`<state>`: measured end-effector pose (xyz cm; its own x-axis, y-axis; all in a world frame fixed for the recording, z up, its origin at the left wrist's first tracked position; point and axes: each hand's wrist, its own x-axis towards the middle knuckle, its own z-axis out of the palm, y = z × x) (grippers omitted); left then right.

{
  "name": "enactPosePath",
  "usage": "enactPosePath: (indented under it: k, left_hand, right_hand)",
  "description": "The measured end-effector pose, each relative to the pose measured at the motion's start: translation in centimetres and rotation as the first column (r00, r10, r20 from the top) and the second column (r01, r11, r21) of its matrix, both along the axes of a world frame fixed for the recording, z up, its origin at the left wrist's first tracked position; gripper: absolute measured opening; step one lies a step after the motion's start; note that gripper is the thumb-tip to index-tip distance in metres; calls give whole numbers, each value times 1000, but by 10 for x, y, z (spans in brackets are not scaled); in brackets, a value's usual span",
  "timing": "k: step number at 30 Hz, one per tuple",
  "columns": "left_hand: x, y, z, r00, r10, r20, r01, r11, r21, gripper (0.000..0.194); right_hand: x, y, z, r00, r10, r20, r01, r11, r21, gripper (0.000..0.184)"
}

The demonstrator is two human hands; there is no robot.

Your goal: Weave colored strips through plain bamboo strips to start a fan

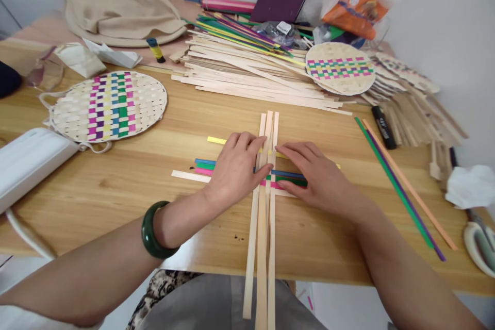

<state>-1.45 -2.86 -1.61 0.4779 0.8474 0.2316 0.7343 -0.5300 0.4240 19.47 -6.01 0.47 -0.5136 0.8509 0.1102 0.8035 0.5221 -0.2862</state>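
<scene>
On the table, three pale upright bamboo strips [262, 247] run toward me and past the table's front edge. They cross several coloured strips lying sideways: yellow [216, 140], blue [288, 173], green [204, 166], pink [204, 170], and a plain strip [189, 176] nearest me. My left hand [237, 162], thumb and forefinger bent, presses on the crossing from the left. From the right, my right hand [315, 172] closes thumb and forefinger against the upright strips' edge. Both palms hide parts of the sideways strips. A dark green bangle [149, 229] circles my left wrist.
A woven fan [110, 105] and a white box [31, 165] lie left. Loose strips [247, 75] are piled behind, beside another round weave [340, 68]. To the right are green, purple and orange strips [410, 185], a black marker [383, 127] and scissors [479, 245].
</scene>
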Motion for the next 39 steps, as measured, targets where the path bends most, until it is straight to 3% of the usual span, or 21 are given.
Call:
enactPosePath:
  k: [6, 12, 15, 18, 23, 27, 39]
  left_hand:
    - [3, -2, 4, 989, 100, -111, -97, 995, 32, 54]
    - [6, -6, 6, 979, 132, -157, -122, 990, 70, 56]
    - [0, -3, 5, 991, 63, -115, -58, 997, 49, 49]
    - [-12, 4, 6, 993, -104, -59, 103, 995, -10, 58]
    - [-35, 19, 16, 956, -288, -56, 279, 951, -135, 81]
    - [-45, 24, 27, 911, -407, -59, 384, 893, -235, 82]
    - [-37, 18, 28, 921, -375, -102, 343, 908, -240, 80]
  right_hand:
    - [-2, -2, 3, 1000, 7, 22, -7, 1000, -2, 66]
    - [-1, -4, 4, 999, 13, 37, -13, 1000, -10, 68]
    - [0, -4, 2, 998, 26, 49, -26, 1000, 1, 66]
    - [0, -4, 1, 998, 30, 63, -31, 999, 11, 66]
    - [0, -5, 4, 997, 29, 66, -29, 1000, 3, 68]
    - [0, -5, 6, 998, 39, 48, -39, 999, -9, 70]
    - [-1, -4, 4, 996, 66, 54, -66, 998, 15, 71]
